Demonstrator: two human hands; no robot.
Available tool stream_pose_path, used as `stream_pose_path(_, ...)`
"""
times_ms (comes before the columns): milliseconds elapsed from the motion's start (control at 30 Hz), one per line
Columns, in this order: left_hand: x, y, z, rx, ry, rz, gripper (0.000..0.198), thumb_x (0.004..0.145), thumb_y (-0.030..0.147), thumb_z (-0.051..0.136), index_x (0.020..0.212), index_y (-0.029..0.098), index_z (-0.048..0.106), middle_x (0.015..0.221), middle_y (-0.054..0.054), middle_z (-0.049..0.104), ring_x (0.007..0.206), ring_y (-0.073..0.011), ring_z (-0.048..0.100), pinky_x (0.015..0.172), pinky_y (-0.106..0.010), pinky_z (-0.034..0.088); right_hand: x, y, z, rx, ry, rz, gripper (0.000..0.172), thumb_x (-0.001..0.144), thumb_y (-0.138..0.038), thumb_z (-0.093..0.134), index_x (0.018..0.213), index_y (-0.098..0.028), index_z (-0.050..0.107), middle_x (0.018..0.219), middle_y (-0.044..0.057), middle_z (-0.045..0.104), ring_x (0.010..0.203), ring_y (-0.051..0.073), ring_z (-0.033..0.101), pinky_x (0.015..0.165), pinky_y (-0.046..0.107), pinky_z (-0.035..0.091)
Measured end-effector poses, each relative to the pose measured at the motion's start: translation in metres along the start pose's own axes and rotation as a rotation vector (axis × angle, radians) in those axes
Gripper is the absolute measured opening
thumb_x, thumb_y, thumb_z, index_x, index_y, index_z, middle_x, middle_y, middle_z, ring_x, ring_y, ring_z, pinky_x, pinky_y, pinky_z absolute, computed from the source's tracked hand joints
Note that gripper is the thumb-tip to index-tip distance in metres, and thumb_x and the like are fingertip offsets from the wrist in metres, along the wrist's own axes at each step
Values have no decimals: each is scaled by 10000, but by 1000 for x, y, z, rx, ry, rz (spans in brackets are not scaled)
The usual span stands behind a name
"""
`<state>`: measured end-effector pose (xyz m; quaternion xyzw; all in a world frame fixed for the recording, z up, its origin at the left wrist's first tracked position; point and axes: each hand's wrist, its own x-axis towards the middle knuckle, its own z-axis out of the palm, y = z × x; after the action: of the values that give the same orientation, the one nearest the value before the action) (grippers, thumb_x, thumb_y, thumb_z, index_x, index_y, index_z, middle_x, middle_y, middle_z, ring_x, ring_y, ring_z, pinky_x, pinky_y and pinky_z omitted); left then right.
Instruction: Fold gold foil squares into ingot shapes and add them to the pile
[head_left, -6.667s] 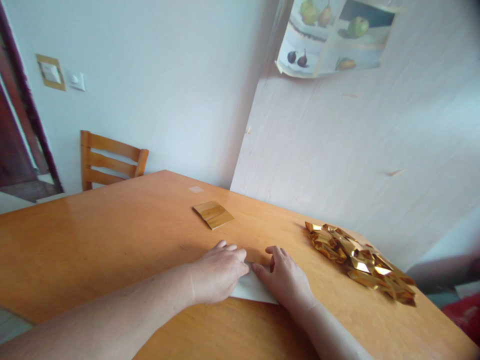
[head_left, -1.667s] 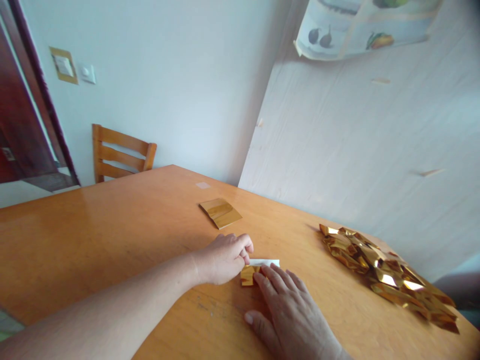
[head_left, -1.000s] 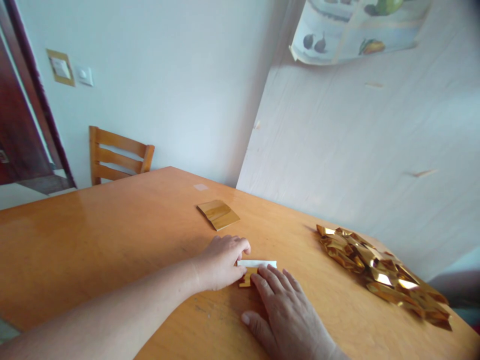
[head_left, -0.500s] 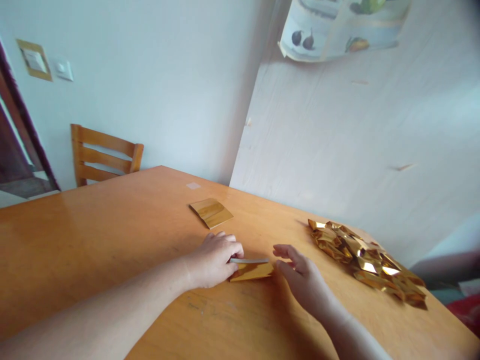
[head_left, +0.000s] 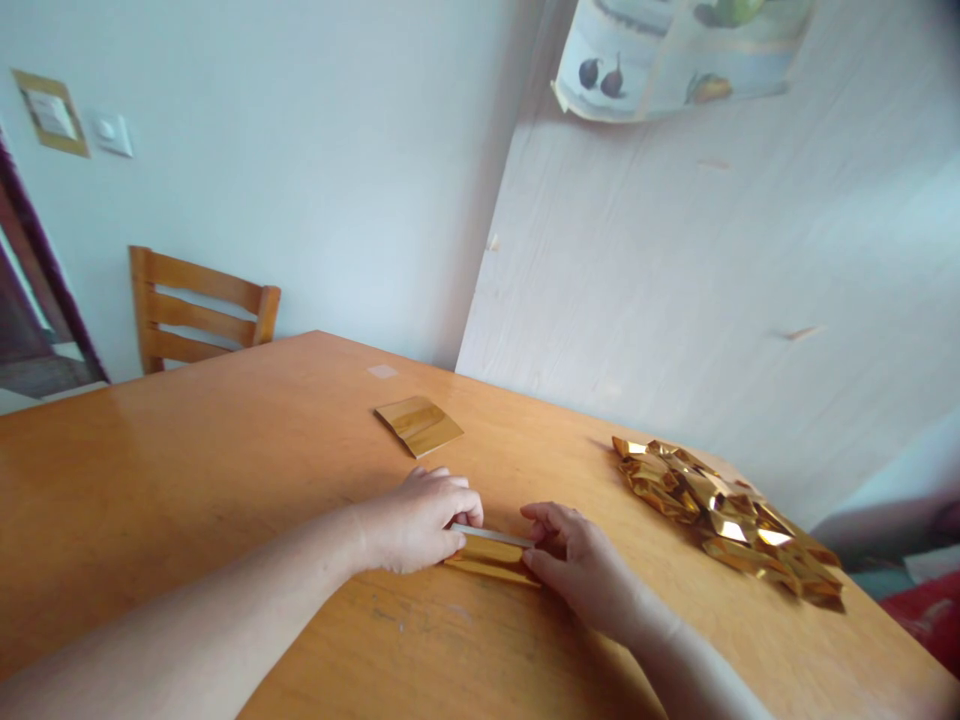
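Pinching a folded gold paper [head_left: 489, 554] at either end, the left hand [head_left: 421, 520] and right hand [head_left: 583, 568] flank it, gold pieces [head_left: 712, 500] lying along the table's [head_left: 225, 450] far edge.

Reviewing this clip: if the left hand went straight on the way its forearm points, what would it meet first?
Past the folded gold paper it seems to pinch, the left hand would likely meet the right hand's fingers first; exact depth is unclear.

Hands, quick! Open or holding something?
Left hand: closed, pinching folded gold paper at one end.
Right hand: thumb at its other end; grip can't be told.
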<state>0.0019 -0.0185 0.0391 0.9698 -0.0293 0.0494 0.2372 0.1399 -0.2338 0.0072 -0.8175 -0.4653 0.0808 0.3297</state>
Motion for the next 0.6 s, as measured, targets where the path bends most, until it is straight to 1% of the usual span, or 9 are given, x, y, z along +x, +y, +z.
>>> stream_pose_path(200,1,-3,5,22,23,-1,207,765,97,580,907,232,644,937,4,653,932,-195,538,821,-304,367,1,-3,0,-40,17,-37,288,803,-191,635,1086,-215,682,922,23,683,889,214,603,800,346,455)
stream_pose_path(433,0,-1,4,22,37,-13,212,774,96,561,915,231,644,921,7,647,909,-189,546,807,-300,371,2,-3,1,-56,19,-59,262,813,-168,623,1062,-216,691,894,17,682,879,210,602,799,343,453)
stream_pose_path(600,1,1,6,31,55,-40,244,734,86,564,912,228,651,914,2,657,892,-193,557,782,-299,388,2,-2,2,-93,28,-52,264,815,-175,617,1064,-218,696,894,23,688,872,210,605,789,342,460)
